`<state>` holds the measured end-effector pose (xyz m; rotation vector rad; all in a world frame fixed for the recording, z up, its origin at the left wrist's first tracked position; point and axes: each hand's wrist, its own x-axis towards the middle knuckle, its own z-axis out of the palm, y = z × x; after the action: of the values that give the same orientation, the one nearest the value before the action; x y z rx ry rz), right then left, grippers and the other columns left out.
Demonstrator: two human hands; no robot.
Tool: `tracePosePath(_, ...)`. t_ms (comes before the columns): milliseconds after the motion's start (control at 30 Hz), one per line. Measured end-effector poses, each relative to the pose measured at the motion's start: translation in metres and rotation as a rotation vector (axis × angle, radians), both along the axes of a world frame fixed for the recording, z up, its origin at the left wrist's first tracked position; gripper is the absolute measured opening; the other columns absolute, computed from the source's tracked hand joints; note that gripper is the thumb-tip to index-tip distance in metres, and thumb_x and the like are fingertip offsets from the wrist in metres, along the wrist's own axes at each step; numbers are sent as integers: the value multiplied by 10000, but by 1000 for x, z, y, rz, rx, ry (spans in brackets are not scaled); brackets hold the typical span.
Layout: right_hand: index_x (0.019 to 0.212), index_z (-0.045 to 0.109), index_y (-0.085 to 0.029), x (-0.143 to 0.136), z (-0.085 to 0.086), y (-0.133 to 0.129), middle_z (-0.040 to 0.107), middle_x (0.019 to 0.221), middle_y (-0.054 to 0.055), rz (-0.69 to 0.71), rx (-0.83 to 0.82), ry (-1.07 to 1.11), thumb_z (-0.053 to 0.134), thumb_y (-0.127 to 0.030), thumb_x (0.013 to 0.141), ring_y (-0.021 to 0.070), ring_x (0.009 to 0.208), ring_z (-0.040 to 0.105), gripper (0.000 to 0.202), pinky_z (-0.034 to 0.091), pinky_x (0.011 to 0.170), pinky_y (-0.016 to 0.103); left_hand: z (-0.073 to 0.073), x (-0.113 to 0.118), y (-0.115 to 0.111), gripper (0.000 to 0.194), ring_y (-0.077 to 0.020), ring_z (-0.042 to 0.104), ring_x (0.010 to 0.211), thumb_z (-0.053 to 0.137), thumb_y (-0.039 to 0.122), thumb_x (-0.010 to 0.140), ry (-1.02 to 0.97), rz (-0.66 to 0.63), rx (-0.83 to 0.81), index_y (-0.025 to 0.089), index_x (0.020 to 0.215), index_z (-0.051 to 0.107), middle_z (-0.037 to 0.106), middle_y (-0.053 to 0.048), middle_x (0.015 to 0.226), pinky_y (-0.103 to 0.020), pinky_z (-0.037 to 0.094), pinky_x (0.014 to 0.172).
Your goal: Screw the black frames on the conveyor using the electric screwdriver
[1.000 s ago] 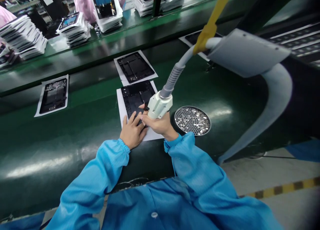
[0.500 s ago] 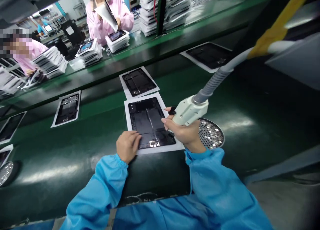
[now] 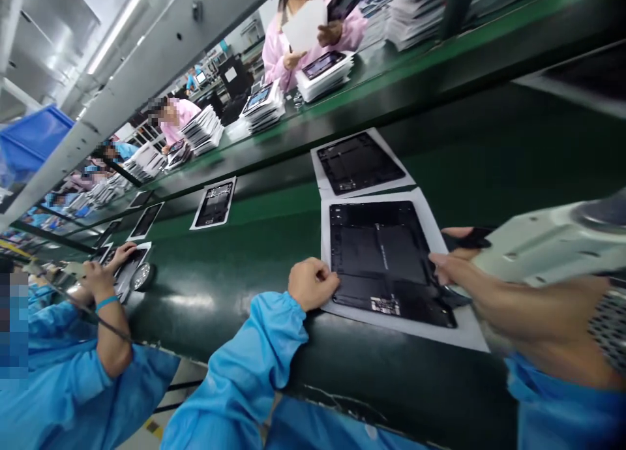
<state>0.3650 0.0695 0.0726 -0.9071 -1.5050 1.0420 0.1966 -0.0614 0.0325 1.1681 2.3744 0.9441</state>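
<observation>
A black tablet housing (image 3: pixel 376 257) lies on a white sheet (image 3: pixel 472 332) on the green bench. At the housing's lower left edge is my left hand (image 3: pixel 310 284), its fingers curled and thumb drawn in; what they hold, if anything, is hidden. My right hand (image 3: pixel 518 300) is wrapped round a pale green gun-shaped tool (image 3: pixel 552 241) with a black part under the forefinger. The tool's front end is by the housing's right edge, partly hidden by my thumb. Beneath my right wrist shows part of a perforated metal dish (image 3: pixel 609 326).
Another housing (image 3: pixel 359 163) lies just behind, and a further one (image 3: pixel 215 202) sits leftward. At the far left, a co-worker's forearm (image 3: pixel 110 329) reaches over a housing beside a round dish (image 3: pixel 141 277). Stacks of white sheets (image 3: pixel 325 78) stand along the raised green ledge opposite.
My view has swung left, bringing the co-worker at the left into sight. My right hand still grips the tool by the housing's right edge; my left hand stays at the lower left edge.
</observation>
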Motion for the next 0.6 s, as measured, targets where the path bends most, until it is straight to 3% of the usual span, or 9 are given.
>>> tracePosePath(100, 526, 555, -280, 2, -1, 0, 599, 650, 53, 8, -102, -3, 719, -433, 555, 305, 820, 685, 226, 551, 799, 503, -7, -12, -6, 240, -92, 530, 542, 601, 234, 654, -204, 123, 358, 182, 502, 423, 606, 4, 613, -203, 394, 524)
tracePosePath(200, 514, 541, -280, 4, -1, 0, 614, 654, 55, 50, -147, -34, 724, -384, 570, 288, 792, 684, 218, 556, 769, 481, -1, -36, -10, 216, -97, 571, 545, 622, 258, 622, -241, 221, 515, 182, 557, 431, 643, -14, 650, -196, 425, 517)
tracePosePath(333, 555, 554, -245, 3, -6, 1, 649, 656, 49, 57, -135, -45, 726, -390, 581, 257, 724, 693, 227, 570, 671, 399, 30, -91, -5, 217, -80, 561, 509, 665, 238, 590, -137, 306, 557, 184, 672, 471, 607, 25, 613, -180, 432, 516)
tracePosePath(467, 568, 535, -226, -1, -13, 7, 601, 533, 17, 121, -56, -46, 701, -422, 610, 246, 651, 693, 261, 569, 633, 362, 66, -159, 20, 249, -73, 547, 496, 684, 201, 599, -20, 373, 561, 190, 682, 450, 552, 60, 560, -174, 437, 534)
tracePosePath(600, 564, 547, -219, -3, -13, 12, 605, 522, 10, 161, 60, -39, 672, -389, 648, 215, 598, 676, 227, 561, 604, 311, 87, -215, 39, 231, -129, 619, 592, 703, 198, 637, 85, 446, 476, 178, 772, 516, 593, 28, 601, -247, 506, 636)
